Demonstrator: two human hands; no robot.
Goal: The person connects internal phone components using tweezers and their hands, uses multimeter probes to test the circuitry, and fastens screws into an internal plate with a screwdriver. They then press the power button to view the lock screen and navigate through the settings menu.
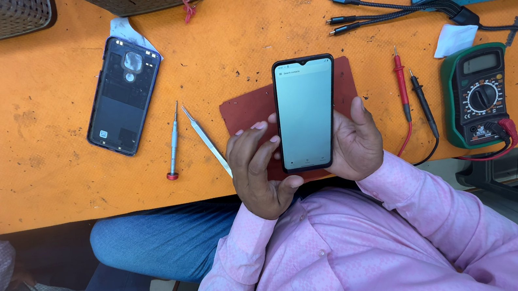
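The orange table (43, 159) has bare room on its left half, and its near edge runs just under the wrists. A dark red mat (248, 107) lies under the phone (307, 113), which is lit and held upright above it. The left hand (261, 171) and right hand (356, 143) close their fingers around its sides. This looks like a screen check; the next touch calls for a free thumb

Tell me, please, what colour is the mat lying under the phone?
The mat is dark reddish-brown, on the orange table; the head view shows it best.
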